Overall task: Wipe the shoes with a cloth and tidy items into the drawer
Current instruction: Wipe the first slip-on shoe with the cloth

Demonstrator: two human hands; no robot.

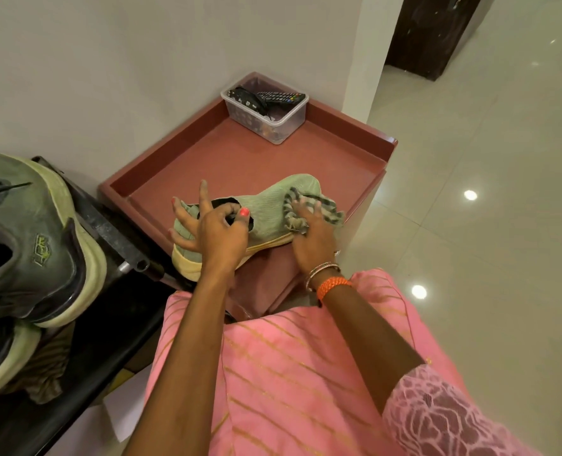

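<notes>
Far left: a worn grey-green sneaker (32,245) with a pale yellowish sole sits on top of a second shoe (0,357) on a black rack (108,225) against the wall, well apart from my hands.
Beside the rack: a reddish-brown cabinet (207,153) with a raised rim stands in the corner; its top serves as my desk.
My left hand: my left hand (214,232) holds the light-green knit shoe (266,205) at its collar, thumb hooked into the dark opening, the other fingers spread over the heel side.
The shoe: it lies on the near edge of the desk, heel toward the rack and hanging past the front rim, toe pointing right, its cream sole facing me.
My right hand: my right hand (309,232) presses a grey-and-white striped cloth (312,209) against the toe half of the shoe, fingers curled into the bunched fabric, so the hand is holding the cloth.
Wrist: thin bangles and an orange band (334,284) circle my right wrist, above a pink striped garment (289,373).
Back of the desk: a clear plastic tub (266,113) sits in the far corner near the wall, holding a black remote control (283,97) and a dark patterned item I cannot make out.
Right: glossy pale floor tiles (487,225) reflect ceiling lights, with a dark door frame (431,34) at the top.
</notes>
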